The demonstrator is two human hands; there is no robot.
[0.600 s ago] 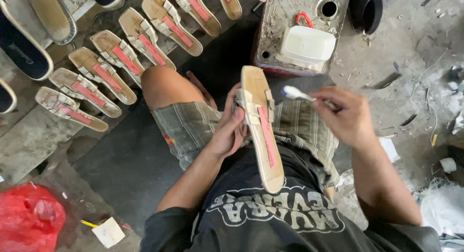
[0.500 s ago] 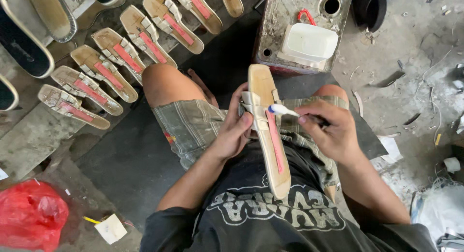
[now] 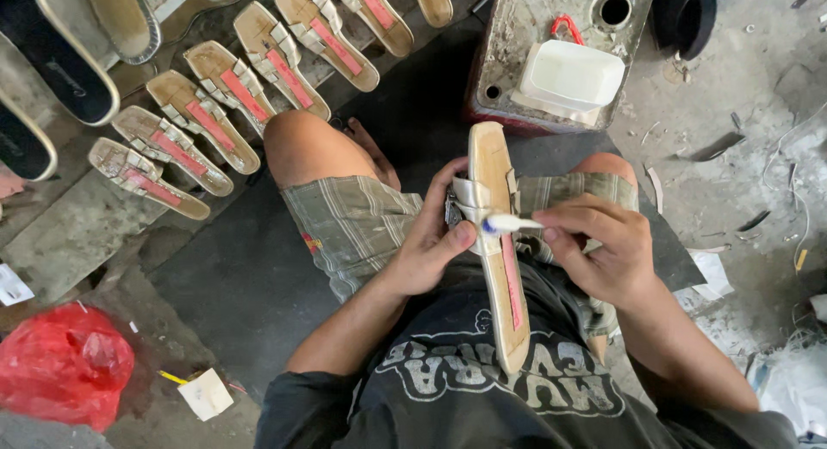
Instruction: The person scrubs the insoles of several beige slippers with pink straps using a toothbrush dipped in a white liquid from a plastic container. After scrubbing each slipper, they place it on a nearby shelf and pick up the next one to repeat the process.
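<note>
Gripping a tan sandal sole (image 3: 502, 268) lengthwise over the lap, the left hand (image 3: 428, 247) is curling around its strapped middle while the right hand (image 3: 603, 247) is pinching a small white brush (image 3: 510, 223) whose tip is touching the strap. Beyond the knees, a white plastic tub (image 3: 570, 76) is sitting on a grimy metal can (image 3: 525, 36), and matching sandals (image 3: 233, 87) are lying in rows on the floor.

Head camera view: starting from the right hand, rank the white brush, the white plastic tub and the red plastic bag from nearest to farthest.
From the right hand:
1. White brush, pinched in its fingers, tip on the sandal held over the lap.
2. White plastic tub, ahead on the grey metal can.
3. Red plastic bag, far across on the floor by the person's left side.
</note>
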